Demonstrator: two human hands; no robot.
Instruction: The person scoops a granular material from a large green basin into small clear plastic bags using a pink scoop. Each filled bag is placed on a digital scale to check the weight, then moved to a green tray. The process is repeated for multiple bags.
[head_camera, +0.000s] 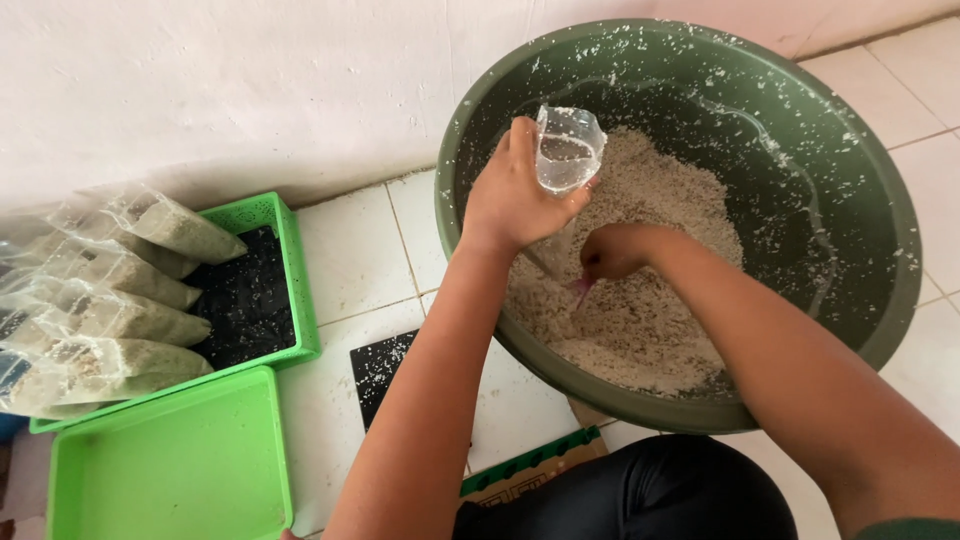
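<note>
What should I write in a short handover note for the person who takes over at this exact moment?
Left hand: grip closed on a clear plastic bag, mouth held open above the mix.
Right hand: down in the pale grainy mix, grip closed on a small pink scoop; only part of it shows.
The mix fills the bottom of the big green basin on the tiled floor.
Done: several filled bags lie stacked across the green crate by the wall.
Left: the held bag looks nearly empty; much mix remains. A green tray sits beside the crate.
</note>
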